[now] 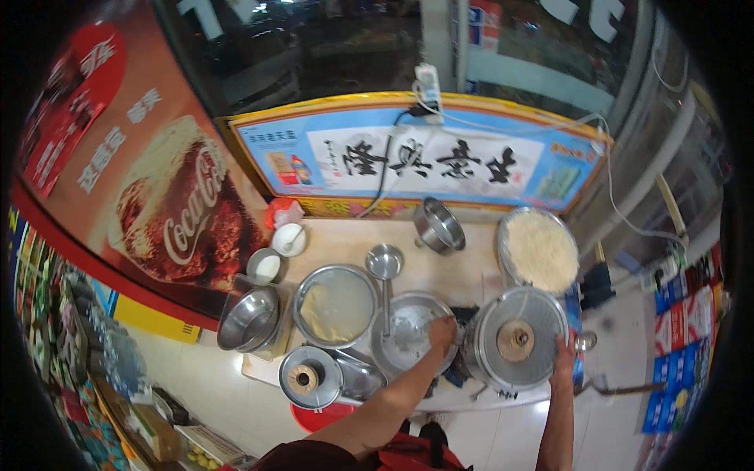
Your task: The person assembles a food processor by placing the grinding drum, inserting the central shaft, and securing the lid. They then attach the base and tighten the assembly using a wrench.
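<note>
A large round metal pot point(517, 381) with a flat lid point(542, 322) and a round tan centre piece stands in front of me at the right. My right hand point(564, 353) grips its right side at the rim. Between this pot and a wide metal basin point(385, 357), my left hand point(444, 331) is curled at the basin's right rim; its fingertips are partly hidden, and what they hold cannot be made out. Shallow cloudy liquid lies in the basin. Across its left part runs the handle of a metal ladle point(385, 261), whose bowl rests beyond the far rim.
Left of the basin stands a bowl point(298, 286) of cloudy liquid and pale dough. Nearer me is another round lid point(322, 396). A tilted metal pot point(440, 228) and a tray of pale crumbly food point(542, 250) sit farther back. A red bucket point(320, 418) stands below the table edge.
</note>
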`<control>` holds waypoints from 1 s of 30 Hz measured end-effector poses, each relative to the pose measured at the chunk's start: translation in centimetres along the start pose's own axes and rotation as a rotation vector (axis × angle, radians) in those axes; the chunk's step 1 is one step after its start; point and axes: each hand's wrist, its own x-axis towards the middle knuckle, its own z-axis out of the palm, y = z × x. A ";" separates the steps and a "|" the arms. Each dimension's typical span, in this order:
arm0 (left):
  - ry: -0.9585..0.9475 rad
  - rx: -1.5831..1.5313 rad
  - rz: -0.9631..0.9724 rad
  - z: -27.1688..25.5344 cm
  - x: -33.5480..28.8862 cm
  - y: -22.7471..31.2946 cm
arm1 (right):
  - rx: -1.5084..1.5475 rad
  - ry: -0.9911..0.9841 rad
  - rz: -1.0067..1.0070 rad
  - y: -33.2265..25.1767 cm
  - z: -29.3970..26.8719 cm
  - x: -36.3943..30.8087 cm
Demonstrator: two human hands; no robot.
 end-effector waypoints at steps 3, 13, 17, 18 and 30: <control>-0.022 -0.061 -0.023 -1.3 0.2 -0.1 | -0.049 0.042 -0.036 -0.3 1.7 -0.8; -0.166 -0.093 0.249 -5.5 7.7 -8.4 | -0.202 -0.023 -0.245 0.1 10.6 -4.4; -0.108 0.627 0.645 -3.8 5.4 -6.3 | -0.147 -0.015 -0.198 -0.6 7.3 -3.4; -0.117 0.009 -0.005 -2.9 4.6 -5.3 | -0.114 0.003 -0.147 -0.7 6.7 -3.0; -0.135 -0.538 0.024 -4.9 8.4 -9.7 | -0.168 0.054 -0.230 -0.7 11.9 -5.1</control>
